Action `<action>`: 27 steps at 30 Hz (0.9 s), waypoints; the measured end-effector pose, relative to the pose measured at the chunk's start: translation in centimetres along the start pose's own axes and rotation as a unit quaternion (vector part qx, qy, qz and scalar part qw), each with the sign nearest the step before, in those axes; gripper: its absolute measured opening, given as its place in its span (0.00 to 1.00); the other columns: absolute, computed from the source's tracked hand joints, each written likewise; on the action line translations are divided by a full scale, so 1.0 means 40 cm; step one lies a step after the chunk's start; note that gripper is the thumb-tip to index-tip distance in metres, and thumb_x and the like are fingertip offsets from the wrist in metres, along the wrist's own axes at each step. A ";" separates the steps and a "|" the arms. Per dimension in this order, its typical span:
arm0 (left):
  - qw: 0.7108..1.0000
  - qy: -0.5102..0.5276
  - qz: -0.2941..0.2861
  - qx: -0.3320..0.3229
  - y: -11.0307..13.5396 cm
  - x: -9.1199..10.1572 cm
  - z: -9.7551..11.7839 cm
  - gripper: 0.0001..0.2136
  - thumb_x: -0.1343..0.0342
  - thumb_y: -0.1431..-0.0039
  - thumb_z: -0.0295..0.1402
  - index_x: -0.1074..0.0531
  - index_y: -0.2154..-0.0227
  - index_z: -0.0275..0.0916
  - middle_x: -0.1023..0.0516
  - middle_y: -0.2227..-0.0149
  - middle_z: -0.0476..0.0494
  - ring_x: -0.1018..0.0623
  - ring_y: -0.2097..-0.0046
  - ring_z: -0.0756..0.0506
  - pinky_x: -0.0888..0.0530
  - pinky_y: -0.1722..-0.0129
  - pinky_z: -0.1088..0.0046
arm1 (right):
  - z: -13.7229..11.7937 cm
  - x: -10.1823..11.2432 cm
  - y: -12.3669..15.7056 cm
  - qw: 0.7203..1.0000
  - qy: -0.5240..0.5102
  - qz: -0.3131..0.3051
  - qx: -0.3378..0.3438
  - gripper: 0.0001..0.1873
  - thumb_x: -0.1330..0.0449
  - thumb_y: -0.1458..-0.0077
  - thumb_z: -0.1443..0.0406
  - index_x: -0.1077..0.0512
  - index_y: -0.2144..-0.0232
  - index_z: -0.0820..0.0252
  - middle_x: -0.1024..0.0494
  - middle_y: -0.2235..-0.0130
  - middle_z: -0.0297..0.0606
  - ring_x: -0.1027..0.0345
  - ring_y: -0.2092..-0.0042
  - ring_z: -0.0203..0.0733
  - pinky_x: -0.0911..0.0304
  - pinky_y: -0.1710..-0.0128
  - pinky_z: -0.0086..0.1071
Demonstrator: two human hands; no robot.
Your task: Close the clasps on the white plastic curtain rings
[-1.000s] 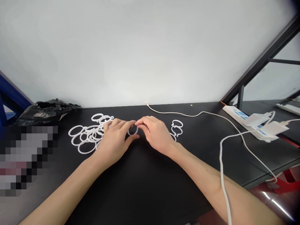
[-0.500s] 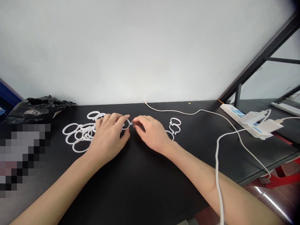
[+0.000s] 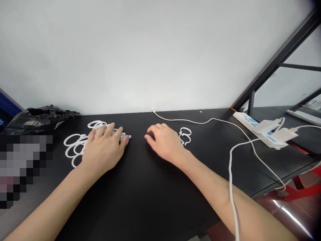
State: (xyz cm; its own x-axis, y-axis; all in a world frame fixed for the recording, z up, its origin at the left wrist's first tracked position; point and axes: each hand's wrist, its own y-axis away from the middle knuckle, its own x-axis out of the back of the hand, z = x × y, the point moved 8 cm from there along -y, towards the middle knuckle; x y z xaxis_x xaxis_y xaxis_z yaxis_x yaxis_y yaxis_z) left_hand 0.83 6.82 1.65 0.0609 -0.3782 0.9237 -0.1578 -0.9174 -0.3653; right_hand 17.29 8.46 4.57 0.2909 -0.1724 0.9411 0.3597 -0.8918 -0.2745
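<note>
My left hand (image 3: 103, 147) lies spread, palm down, over a pile of thin white rings (image 3: 82, 137) on the black table. Part of the pile is hidden under its fingers, and a ring's small tab shows just beyond the thumb. To the right, my right hand (image 3: 165, 142) rests with bent fingers; a gap shows between its thumb and index finger, and nothing is seen in it. Beside that hand's outer edge lie a few more white rings (image 3: 185, 134), one partly hidden behind the hand.
A crumpled black plastic bag (image 3: 37, 118) lies at the back left. On the right sits a white power strip (image 3: 260, 129) with plugged-in adapters. A white cable (image 3: 231, 177) passes over my right forearm; another thin cable (image 3: 185, 119) runs along the table's back.
My left hand has moved left and flattened onto the pile, bringing along the ring that was between my hands. My right hand has let go of that ring, its fingertips now slightly apart.
</note>
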 end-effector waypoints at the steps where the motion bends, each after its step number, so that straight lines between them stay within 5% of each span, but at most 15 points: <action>1: 1.000 0.000 -0.008 0.002 0.000 -0.002 0.001 0.27 0.62 0.32 0.43 0.29 0.43 0.32 0.31 0.39 0.27 0.33 0.39 0.26 0.38 0.42 0.44 | 0.027 0.012 -0.004 0.999 0.027 0.010 -0.037 0.11 0.46 0.36 0.60 0.26 0.61 0.58 0.21 0.58 0.41 0.30 0.53 0.48 0.35 0.59 0.38; 4: 0.999 0.000 -0.033 0.001 0.000 -0.010 0.004 0.29 0.62 0.32 0.45 0.33 0.39 0.31 0.34 0.37 0.26 0.36 0.37 0.24 0.40 0.41 0.43 | 0.104 0.025 -0.011 0.990 0.066 0.000 -0.128 0.14 0.48 0.36 0.59 0.26 0.65 0.59 0.21 0.59 0.44 0.28 0.56 0.49 0.35 0.59 0.40; 9: 0.999 0.013 -0.048 0.012 0.005 -0.019 0.006 0.31 0.63 0.33 0.48 0.36 0.37 0.31 0.36 0.36 0.26 0.38 0.36 0.23 0.42 0.40 0.40 | 0.133 -0.016 -0.020 0.991 0.060 -0.014 -0.117 0.14 0.46 0.38 0.59 0.25 0.60 0.62 0.23 0.56 0.47 0.31 0.50 0.53 0.36 0.52 0.43; 15: 0.997 0.009 0.077 -0.026 0.002 0.061 0.030 0.28 0.60 0.32 0.45 0.29 0.45 0.28 0.31 0.41 0.25 0.37 0.37 0.23 0.46 0.38 0.38 | 0.112 -0.052 -0.026 0.996 0.020 0.016 -0.087 0.14 0.47 0.37 0.60 0.25 0.56 0.61 0.25 0.55 0.46 0.35 0.49 0.52 0.38 0.48 0.44; 18: 0.980 0.099 0.127 -0.113 0.004 0.110 0.073 0.20 0.55 0.32 0.41 0.25 0.50 0.32 0.25 0.46 0.33 0.32 0.41 0.31 0.37 0.40 0.48 | 0.094 -0.056 -0.028 0.997 0.027 0.025 -0.066 0.14 0.49 0.35 0.61 0.26 0.56 0.60 0.25 0.56 0.46 0.35 0.50 0.52 0.38 0.50 0.46; 22: 0.939 0.199 0.083 -0.268 0.033 0.114 0.162 0.14 0.53 0.32 0.32 0.25 0.51 0.40 0.22 0.52 0.41 0.28 0.48 0.39 0.29 0.46 0.57 | 0.075 -0.056 -0.029 0.998 0.032 0.027 -0.057 0.17 0.53 0.33 0.61 0.26 0.58 0.59 0.25 0.57 0.46 0.34 0.53 0.51 0.38 0.53 0.45; 27: 0.932 0.204 0.029 -0.297 0.048 0.082 0.191 0.12 0.52 0.34 0.28 0.23 0.56 0.41 0.23 0.52 0.42 0.28 0.49 0.39 0.26 0.51 0.57 | 0.052 -0.053 -0.026 0.999 -0.024 0.019 -0.042 0.21 0.57 0.31 0.58 0.26 0.58 0.59 0.24 0.56 0.44 0.34 0.54 0.47 0.38 0.53 0.43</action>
State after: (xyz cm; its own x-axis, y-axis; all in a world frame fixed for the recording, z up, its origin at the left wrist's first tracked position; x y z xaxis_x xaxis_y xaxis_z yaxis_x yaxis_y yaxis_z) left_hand 8.27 2.86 3.09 -0.3255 -0.2353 0.9158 -0.6747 -0.6208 -0.3992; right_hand 18.13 10.61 2.46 0.3456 -0.1888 0.9192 0.2732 -0.9169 -0.2911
